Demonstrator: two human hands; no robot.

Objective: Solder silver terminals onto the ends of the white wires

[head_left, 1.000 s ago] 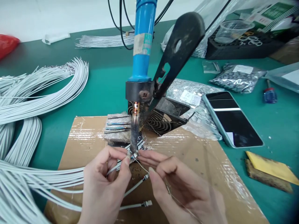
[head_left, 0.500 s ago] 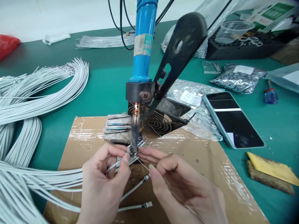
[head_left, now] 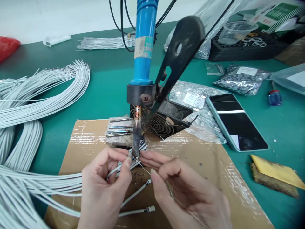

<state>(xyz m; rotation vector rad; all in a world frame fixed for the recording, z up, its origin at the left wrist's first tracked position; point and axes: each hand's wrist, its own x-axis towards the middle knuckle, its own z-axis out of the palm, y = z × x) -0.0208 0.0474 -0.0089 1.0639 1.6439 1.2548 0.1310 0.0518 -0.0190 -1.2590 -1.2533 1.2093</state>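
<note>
A blue-handled soldering iron (head_left: pixel 143 54) stands clamped upright in a black stand (head_left: pixel 177 60), its tip (head_left: pixel 136 140) pointing down. My left hand (head_left: pixel 105 190) pinches the end of a white cable (head_left: pixel 116 170) right under that tip. My right hand (head_left: pixel 186 190) pinches a thin solder wire (head_left: pixel 145 169) and holds its end against the same spot. Two more white cables with metal ends (head_left: pixel 150 209) lie on the taped cardboard mat (head_left: pixel 214 165) between my hands.
Large bundles of white cables (head_left: pixel 35 101) fill the left of the green table. A black fan (head_left: pixel 166 122) sits behind the iron. To the right lie a phone (head_left: pixel 235 122), bags of small parts (head_left: pixel 240 79), a screwdriver (head_left: pixel 274 95) and a yellow sponge (head_left: pixel 274 175).
Both hands have stayed at the iron's tip; the view shifted slightly left. The cable end and solder wire remain pressed to the tip.
</note>
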